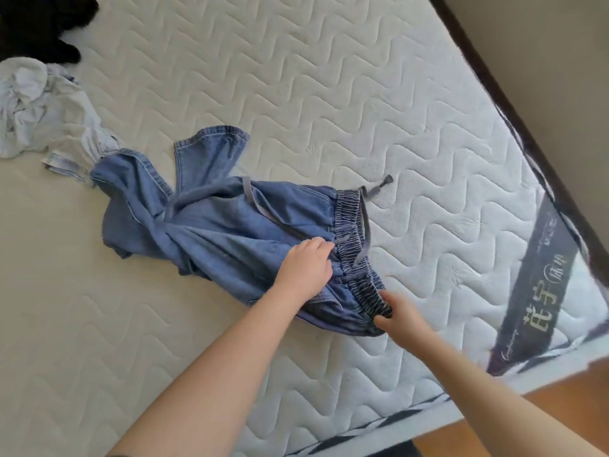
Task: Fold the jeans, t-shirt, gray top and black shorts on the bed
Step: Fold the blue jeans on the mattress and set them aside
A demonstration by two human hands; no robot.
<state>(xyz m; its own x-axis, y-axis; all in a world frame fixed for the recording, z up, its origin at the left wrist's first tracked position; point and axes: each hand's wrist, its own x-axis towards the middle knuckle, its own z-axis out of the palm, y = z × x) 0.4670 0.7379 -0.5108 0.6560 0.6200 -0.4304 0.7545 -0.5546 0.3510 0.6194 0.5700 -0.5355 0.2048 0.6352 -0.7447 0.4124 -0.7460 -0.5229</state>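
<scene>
The blue jeans [211,222] lie crumpled across the middle of the white quilted mattress [329,94], elastic waistband toward the right, legs twisted toward the left. My left hand [306,265] lies on the denim just below the waistband, fingers curled into the cloth. My right hand [400,316] grips the near end of the waistband. A pale crumpled garment [39,107] sits at the left, touching a jeans leg. A black garment [39,24] lies in the top left corner, partly out of view.
The mattress edge with a dark label band [540,275] runs along the right. Beyond it are a wall [543,44] and an orange wooden floor [527,420] at the lower right.
</scene>
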